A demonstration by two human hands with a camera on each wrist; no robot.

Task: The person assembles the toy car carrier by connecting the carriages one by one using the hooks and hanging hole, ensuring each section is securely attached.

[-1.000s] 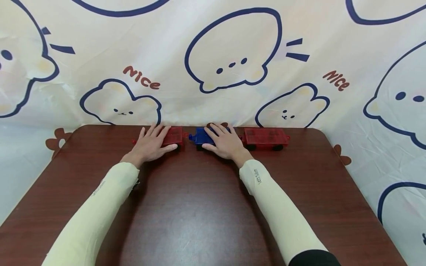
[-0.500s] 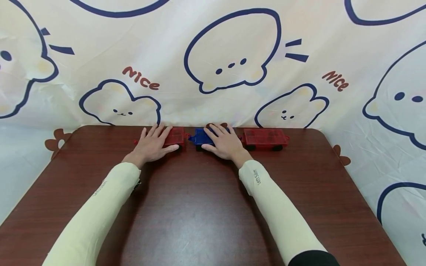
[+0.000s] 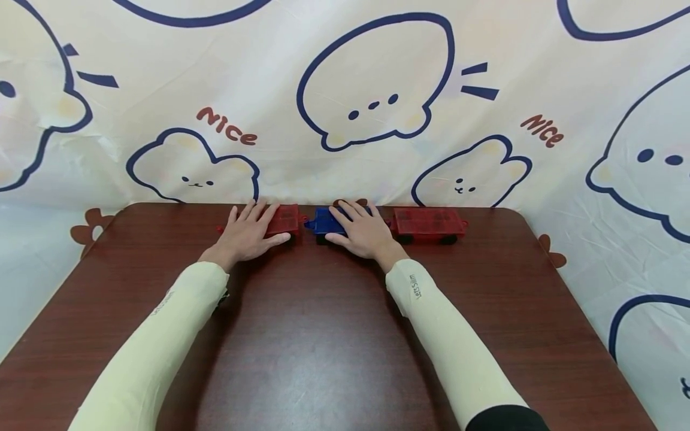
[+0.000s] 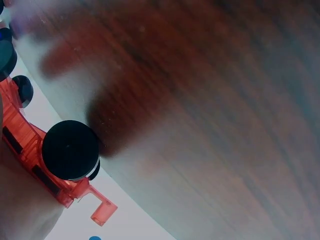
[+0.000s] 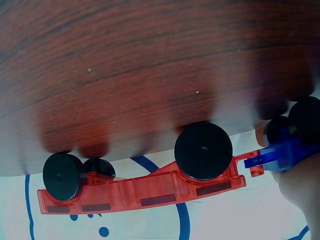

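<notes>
Along the table's far edge stand three toy wagons in a row, with black wheels. My left hand (image 3: 241,235) rests on the left red wagon (image 3: 284,220), fingers spread and straight. The left wrist view shows this red wagon (image 4: 21,136) from the side, with its free hook at the lower end. My right hand (image 3: 368,232) lies on the blue wagon (image 3: 326,222), covering much of it. The right red wagon (image 3: 429,222) is untouched; in the right wrist view the red wagon (image 5: 130,192) meets the hook of the blue wagon (image 5: 290,154). The left red and blue hooks meet between my hands.
The dark brown table (image 3: 318,335) has a glossy, reflective top. Right behind the wagons hangs a white cloth (image 3: 345,173) printed with cartoon figures, at the table's far edge.
My left hand has shifted slightly right with the left red wagon, and the small gap to the blue wagon's hook has closed. My right hand stays almost still.
</notes>
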